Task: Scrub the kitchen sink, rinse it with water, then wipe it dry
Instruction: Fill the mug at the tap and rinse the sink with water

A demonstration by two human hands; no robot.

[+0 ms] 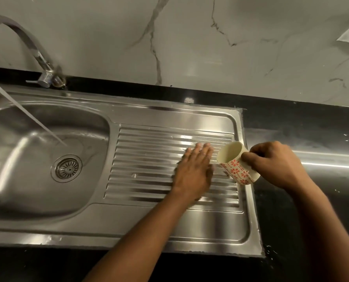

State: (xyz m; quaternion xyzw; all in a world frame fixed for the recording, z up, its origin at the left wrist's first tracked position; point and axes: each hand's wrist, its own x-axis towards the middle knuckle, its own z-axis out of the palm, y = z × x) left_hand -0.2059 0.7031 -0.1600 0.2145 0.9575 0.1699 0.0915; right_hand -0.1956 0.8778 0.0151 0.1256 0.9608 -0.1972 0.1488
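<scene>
So the left grip [192, 169] lies flat, fingers straight, on the sink's [129, 226] drainboard [149, 151] — right grip [275, 163] holds a tilted flowery mug [237, 169] just beside it, tap [37, 51] running.

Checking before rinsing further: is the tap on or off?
On. A stream runs from the tap into the basin, landing near the drain.

Glossy ridged steel sink [149, 117], polished black counter [312, 127], veined marble wall [190, 37].
</scene>
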